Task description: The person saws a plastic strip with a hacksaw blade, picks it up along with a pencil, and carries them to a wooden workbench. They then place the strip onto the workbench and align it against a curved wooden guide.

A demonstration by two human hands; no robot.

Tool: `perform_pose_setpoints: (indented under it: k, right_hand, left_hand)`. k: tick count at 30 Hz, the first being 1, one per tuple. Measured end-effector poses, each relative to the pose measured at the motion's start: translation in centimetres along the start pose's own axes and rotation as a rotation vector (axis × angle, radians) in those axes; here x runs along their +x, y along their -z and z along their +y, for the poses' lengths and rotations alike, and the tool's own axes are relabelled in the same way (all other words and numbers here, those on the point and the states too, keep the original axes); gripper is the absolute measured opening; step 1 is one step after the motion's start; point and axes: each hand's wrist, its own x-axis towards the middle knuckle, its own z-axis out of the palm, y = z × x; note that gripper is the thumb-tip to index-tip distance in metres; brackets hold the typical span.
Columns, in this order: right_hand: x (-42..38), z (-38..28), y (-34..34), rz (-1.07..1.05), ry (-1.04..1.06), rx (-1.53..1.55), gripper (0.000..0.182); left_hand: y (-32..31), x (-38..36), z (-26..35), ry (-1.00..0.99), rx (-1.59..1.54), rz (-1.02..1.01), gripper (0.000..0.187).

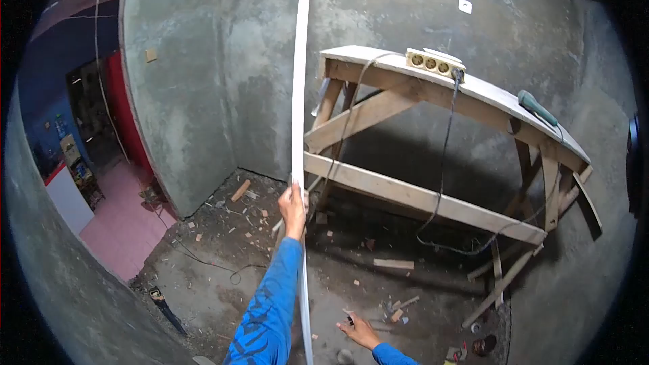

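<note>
A long, thin white strip (301, 61) runs upright from the top of the view to the bottom edge. My left hand (293, 211) is closed around it near the middle, fingers wrapped over its edge. Lower down, my right hand (360, 332) is held over the floor, to the right of the strip and apart from it. Its thumb and forefinger pinch a small item with a dark part, and I cannot tell what it is. Both arms wear blue sleeves.
A wooden workbench (419, 179) carries a socket strip (436, 63) and a green power tool (537, 107); cords hang below it. Wood offcuts (393, 264) litter the rough floor. A black tool (167, 311) lies left. The doorway shows a pink floor (125, 220).
</note>
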Motion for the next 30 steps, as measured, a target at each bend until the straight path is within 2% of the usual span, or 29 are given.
perform_pose_setpoints:
  k: [3, 5, 9, 11, 12, 13, 15, 17, 19, 20, 21, 22, 23, 25, 27, 29, 30]
  right_hand:
    - [-1.5, 2.6, -3.4, 0.044, -0.006, 0.003, 0.08]
    - [-2.2, 3.8, -5.4, 0.208, 0.081, -0.108, 0.083]
    - [-4.0, 5.7, -7.0, 0.301, 0.032, -0.149, 0.083]
    - [-4.9, 6.9, -6.5, 0.296, -0.055, -0.081, 0.07]
    - [-5.4, 7.5, -5.9, 0.264, -0.162, -0.064, 0.052]
    - [-6.2, 8.2, -5.2, 0.273, -0.171, -0.055, 0.052]
    - [-8.4, 10.3, -3.7, 0.377, -0.228, -0.065, 0.041]
    - [-10.9, 12.6, -2.3, 0.457, -0.176, -0.118, 0.039]
    - [-13.3, 14.2, -0.2, 0.584, -0.265, 0.055, 0.036]
    - [-14.5, 14.9, 0.9, 0.589, -0.265, 0.066, 0.036]
    - [-16.1, 15.1, 2.3, 0.72, -0.219, 0.092, 0.035]
    - [-17.3, 15.5, 4.2, 0.856, -0.165, 0.115, 0.034]
    - [-18.5, 16.2, 6.0, 0.867, -0.156, 0.119, 0.034]
    - [-21.6, 18.2, 9.0, 1.024, -0.21, 0.092, 0.036]
    - [-24.3, 20.0, 12.6, 1.112, -0.244, -0.011, 0.04]
    - [-26.8, 20.8, 17.1, 1.209, -0.161, -0.154, 0.044]
    - [-28.0, 20.4, 19.6, 1.213, -0.184, -0.202, 0.045]
  left_hand:
    - [-1.8, 0.0, 1.2, 0.024, -0.038, 0.025, 0.05]
    - [-2.6, -0.5, 1.3, 0.048, -0.102, 0.008, 0.049]
    - [-4.9, -3.8, 2.1, 0.051, -0.206, -0.079, 0.046]
    - [-6.5, -5.9, 2.6, 0.061, -0.232, -0.113, 0.046]
    - [-7.4, -7.2, 3.1, 0.051, -0.27, -0.129, 0.046]
    - [-8.2, -8.4, 3.3, 0.045, -0.305, -0.145, 0.046]
    - [-9.5, -10.4, 3.3, 0.068, -0.308, -0.184, 0.044]
    - [-10.8, -12.8, 3.5, 0.098, -0.411, -0.319, 0.043]
    - [-12.7, -15.1, 5.7, 0.064, -0.354, -0.367, 0.044]
    - [-14.0, -15.9, 6.9, 0.042, -0.377, -0.393, 0.043]
    - [-15.4, -16.5, 8.2, 0.015, -0.404, -0.418, 0.043]
    - [-16.4, -16.5, 9.9, -0.002, -0.424, -0.482, 0.043]
    - [-17.8, -16.6, 11.7, -0.016, -0.452, -0.499, 0.043]
    - [-20.3, -15.6, 14.5, -0.114, -0.486, -0.523, 0.042]
    - [-22.3, -14.3, 16.8, -0.261, -0.415, -0.509, 0.041]
    - [-24.2, -13.4, 18.9, -0.282, -0.358, -0.495, 0.04]
    - [-25.1, -13.1, 19.5, -0.318, -0.362, -0.506, 0.039]
